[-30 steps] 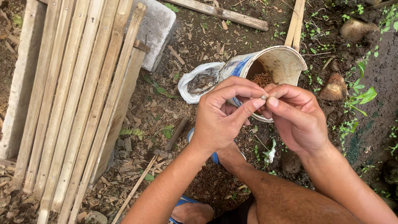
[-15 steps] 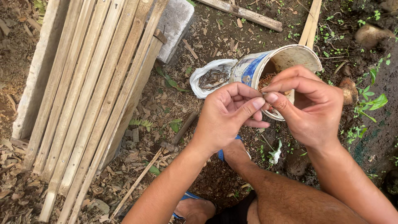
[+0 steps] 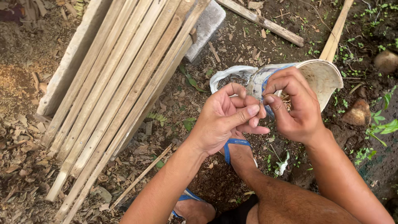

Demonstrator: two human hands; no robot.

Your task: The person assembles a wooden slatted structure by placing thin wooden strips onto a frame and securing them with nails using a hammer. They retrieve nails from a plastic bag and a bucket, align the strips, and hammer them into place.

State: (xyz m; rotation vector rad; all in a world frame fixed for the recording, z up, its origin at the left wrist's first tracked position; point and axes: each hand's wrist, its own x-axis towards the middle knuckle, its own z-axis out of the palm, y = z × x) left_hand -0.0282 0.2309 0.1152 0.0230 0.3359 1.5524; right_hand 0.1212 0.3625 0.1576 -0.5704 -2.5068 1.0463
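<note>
We are seeing both hands meeting right in front of the tipped container [image 3: 321, 74], a white tub with blue marking lying on its side on the dirt, mouth facing right and toward us. It is sitting just behind the fingertips, partly covered by them.

Left hand [image 3: 226, 120]: thumb is pressing against curled forefinger, pinch nearly closed. Whatever is in the pinch is too small to make out, so we cannot tell if it is gripping anything. Right hand [image 3: 296, 108]: fingers are curling down, thumb and forefinger closing against the left fingertips at the same spot. Same problem there: contents hidden. The two hands are touching at the fingertips.

Inside the container we are seeing brownish fibrous material by the rim, mostly blocked by the right hand. A crumpled white plastic bag [image 3: 228, 76] is lying just beside the container's left end, touching it.

Around it: a bundle of bamboo slats [image 3: 120, 91] is leaning diagonally at left over a grey slab [image 3: 207, 25]. A wooden plank [image 3: 265, 23] is lying at top, a second pale stick [image 3: 336, 31] at top right. A blue-strapped sandal [image 3: 236, 145] is sitting on the foot directly under the left hand. A stone [image 3: 358, 114] is resting right of the container, near green weeds. Ground is dirt with dry leaves.
</note>
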